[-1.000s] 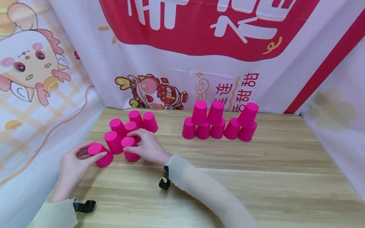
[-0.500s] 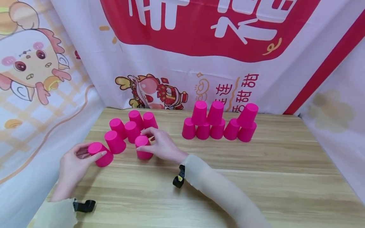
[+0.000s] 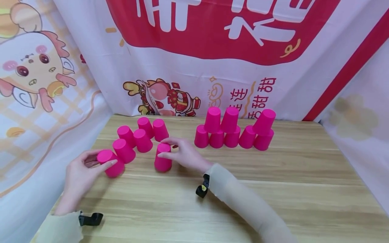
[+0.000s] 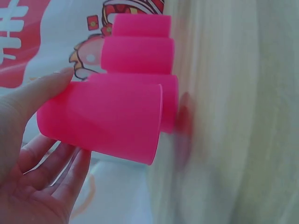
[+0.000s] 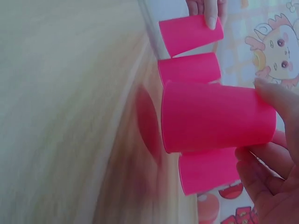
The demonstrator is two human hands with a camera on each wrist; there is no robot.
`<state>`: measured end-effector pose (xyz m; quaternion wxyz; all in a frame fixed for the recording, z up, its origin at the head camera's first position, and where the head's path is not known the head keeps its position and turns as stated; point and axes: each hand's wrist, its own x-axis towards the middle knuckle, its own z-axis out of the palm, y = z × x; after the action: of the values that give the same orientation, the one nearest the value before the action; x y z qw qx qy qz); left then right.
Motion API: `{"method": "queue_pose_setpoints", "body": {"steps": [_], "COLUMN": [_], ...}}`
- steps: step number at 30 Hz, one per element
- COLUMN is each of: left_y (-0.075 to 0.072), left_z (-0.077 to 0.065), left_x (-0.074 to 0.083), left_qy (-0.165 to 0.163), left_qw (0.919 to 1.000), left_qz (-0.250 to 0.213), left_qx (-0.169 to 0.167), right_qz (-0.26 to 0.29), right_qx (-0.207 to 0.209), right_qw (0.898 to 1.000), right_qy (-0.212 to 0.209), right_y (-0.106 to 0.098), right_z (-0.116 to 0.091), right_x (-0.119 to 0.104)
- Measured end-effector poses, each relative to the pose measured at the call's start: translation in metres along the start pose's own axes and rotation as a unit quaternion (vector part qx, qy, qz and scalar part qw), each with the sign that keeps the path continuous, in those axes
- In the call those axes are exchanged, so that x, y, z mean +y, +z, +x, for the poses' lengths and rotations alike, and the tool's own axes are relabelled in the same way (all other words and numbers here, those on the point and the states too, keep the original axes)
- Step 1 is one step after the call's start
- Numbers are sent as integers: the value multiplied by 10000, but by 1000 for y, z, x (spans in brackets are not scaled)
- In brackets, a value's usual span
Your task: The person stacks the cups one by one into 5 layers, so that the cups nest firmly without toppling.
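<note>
My left hand (image 3: 82,170) grips an upside-down pink cup (image 3: 111,164) near its closed top, thumb on one side and fingers on the other. That cup tilts slightly in the left wrist view, beside other pink cups in a cluster. Between the thumb and fingers of my right hand (image 3: 186,154), a second pink cup (image 5: 212,116) is held by its closed end. A reflection sits apart from its rim in the right wrist view, so it appears a little above the table. Nearest to it stands an upside-down pink cup (image 3: 143,141) of the cluster.
Several more upside-down pink cups (image 3: 124,151) stand at the left of the wooden table (image 3: 188,212). Toward the back, a row of pink cups (image 3: 201,137) carries three pink cups (image 3: 230,120) on top. Printed cloth (image 3: 170,64) hangs behind the table.
My right hand has carried its cup to the right, away from the cluster. The left hand and its cup stay nearly still, shifting slightly right just now.
</note>
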<state>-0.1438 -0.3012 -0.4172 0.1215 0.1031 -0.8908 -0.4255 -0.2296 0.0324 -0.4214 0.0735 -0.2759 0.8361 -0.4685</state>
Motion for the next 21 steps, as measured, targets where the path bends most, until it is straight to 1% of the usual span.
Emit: {"method": "queue_pose_setpoints", "body": {"steps": [4, 9, 13, 18, 21], "left_y": [2, 5, 12, 21, 28], "left_z": [-1, -4, -7, -7, -8], "left_x": [12, 27, 38, 48, 52], "left_qy": [150, 371, 662, 885, 969], "left_qw": [9997, 9983, 9966, 9939, 9925], "left_qz": [95, 131, 79, -12, 24], "left_qx": [-168, -423, -490, -660, -742], "right_qz": [-24, -11, -34, -97, -158], "right_qx": [199, 487, 687, 874, 973], "right_qw": [9998, 9988, 9976, 9961, 9951], "right_qy": [-71, 55, 66, 2, -13], "right_y": [-13, -30, -45, -62, -70], "right_z": [-7, -16, -26, -40, -49], "right_x": [4, 5, 5, 7, 10]}}
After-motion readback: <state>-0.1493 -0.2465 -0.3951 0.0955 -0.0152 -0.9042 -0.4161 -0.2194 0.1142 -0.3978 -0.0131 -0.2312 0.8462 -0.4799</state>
